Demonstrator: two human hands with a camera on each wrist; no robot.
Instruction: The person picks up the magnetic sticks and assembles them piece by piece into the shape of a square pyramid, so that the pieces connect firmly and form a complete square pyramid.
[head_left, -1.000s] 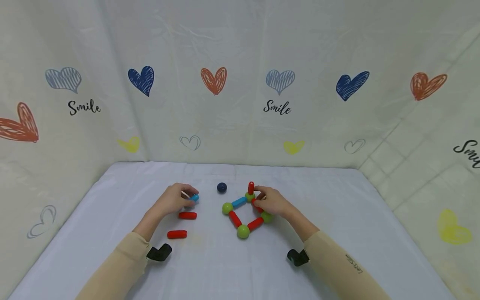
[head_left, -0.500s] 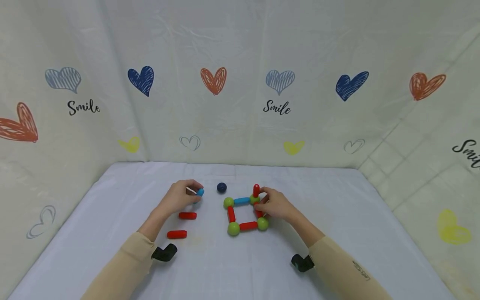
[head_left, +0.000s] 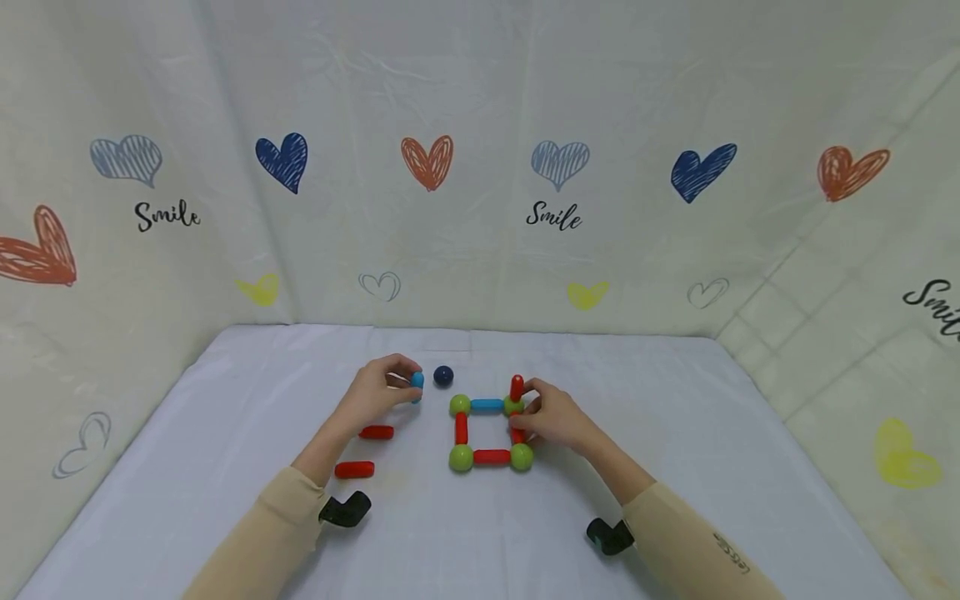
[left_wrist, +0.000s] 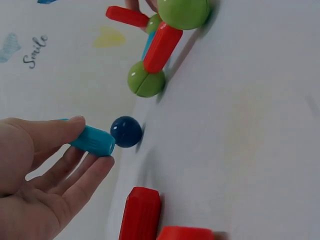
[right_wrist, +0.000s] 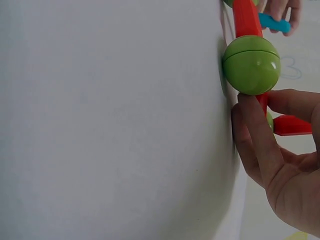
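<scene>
My left hand (head_left: 378, 388) pinches a light blue rod (left_wrist: 95, 141) between thumb and fingers, held roughly upright left of the square. The square frame lies on the table with green balls (head_left: 461, 457) at its corners. A blue rod (head_left: 487, 406) forms its far side; red rods (head_left: 492, 457) form the other sides. Another red rod (head_left: 517, 387) stands up from the far right ball. My right hand (head_left: 553, 414) grips the frame's right-hand red rod (head_left: 518, 429), fingertips close under the near right ball (right_wrist: 251, 65); the fingers partly hide this rod.
A dark blue ball (head_left: 443, 377) rests on the white-covered table (head_left: 420, 533), just right of the left hand. Two loose red rods, one nearer (head_left: 354, 470) and one farther (head_left: 377, 432), lie at left. A curtain with printed hearts (head_left: 427, 162) hangs behind.
The square has turned from a diamond-like angle to sit straight, its near corners shifting left with my right hand on it. My left hand has moved right with the blue rod, tilting it upright.
</scene>
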